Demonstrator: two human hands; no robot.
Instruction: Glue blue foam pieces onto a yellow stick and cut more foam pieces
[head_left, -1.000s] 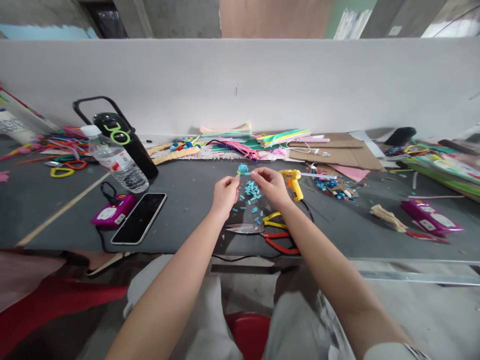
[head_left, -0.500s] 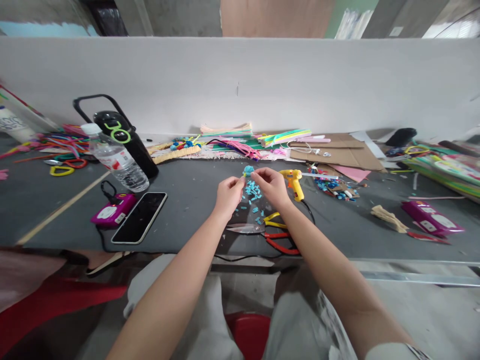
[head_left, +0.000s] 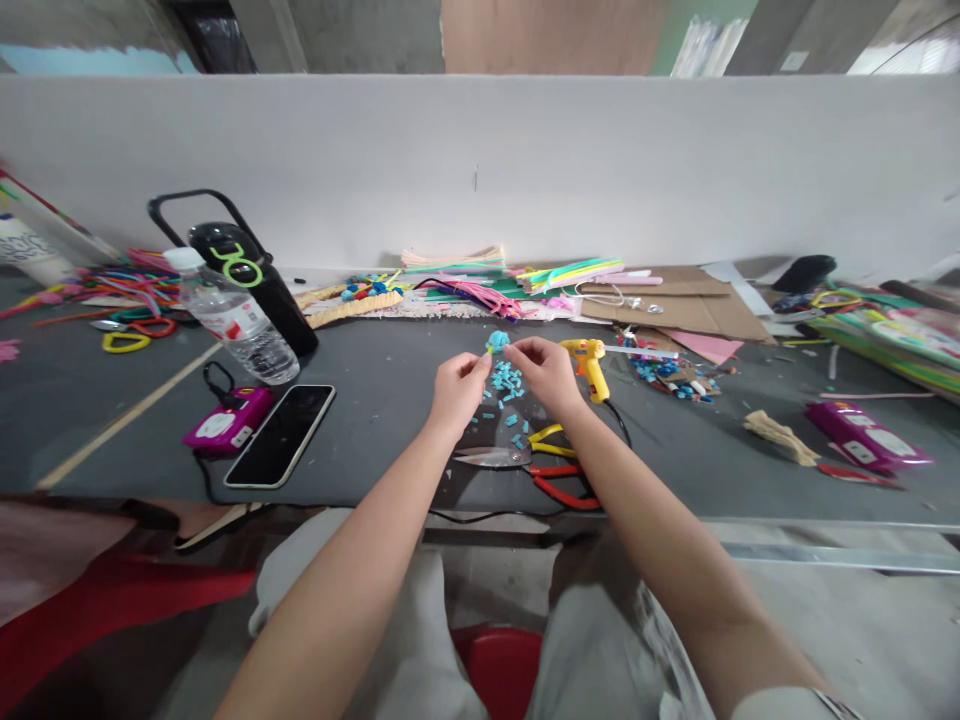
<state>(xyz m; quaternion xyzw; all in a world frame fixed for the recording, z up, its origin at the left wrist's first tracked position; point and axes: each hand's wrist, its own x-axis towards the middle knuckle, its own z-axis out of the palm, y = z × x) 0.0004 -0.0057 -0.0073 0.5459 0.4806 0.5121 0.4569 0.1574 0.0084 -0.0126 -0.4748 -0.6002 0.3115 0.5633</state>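
we're pinching the blue puff low, left hand at seven o'clock, right hand at four; probably light, squishy

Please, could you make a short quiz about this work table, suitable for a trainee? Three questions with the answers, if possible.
1. Multiple choice: at which thing do the fingertips of the left hand and the right hand come together?
A) the phone
B) the blue craft piece
C) the water bottle

2. True or false: the scissors are in the left hand.

3. Fill the gap: the body of the glue gun is mainly ____.

Key: 1. B. 2. False; the scissors lie on the table. 3. Yellow.
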